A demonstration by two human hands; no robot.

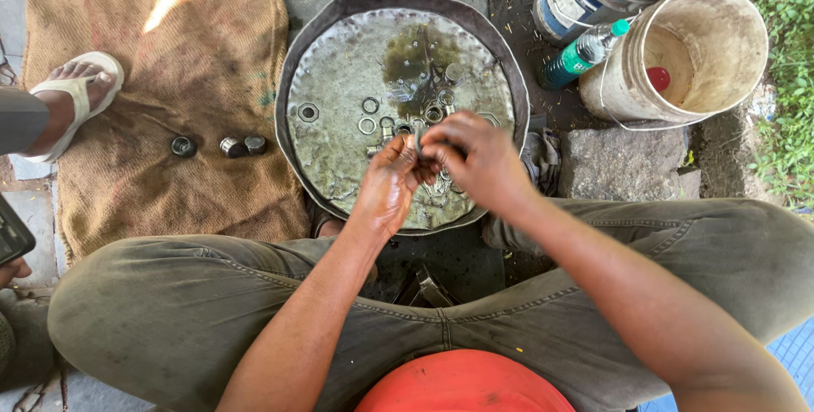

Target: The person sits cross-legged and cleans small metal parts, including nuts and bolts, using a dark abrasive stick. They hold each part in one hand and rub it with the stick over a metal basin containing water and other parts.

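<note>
Two hands meet over a round metal tray (339,30), the left hand (388,185) and right hand (475,158) pinching together on a small metal part (418,142) that their fingers mostly hide. Washers (369,115) and nuts lie loose in oily liquid on the tray, seemingly not yet handled, while three dark parts (220,146) rest apart on burlap (170,64). Two buckets (678,52) and a bottle (583,53) stand beyond; the held part's shape cannot be made out

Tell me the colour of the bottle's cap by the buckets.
Teal green, on the bottle lying between the two buckets; head view.
</note>
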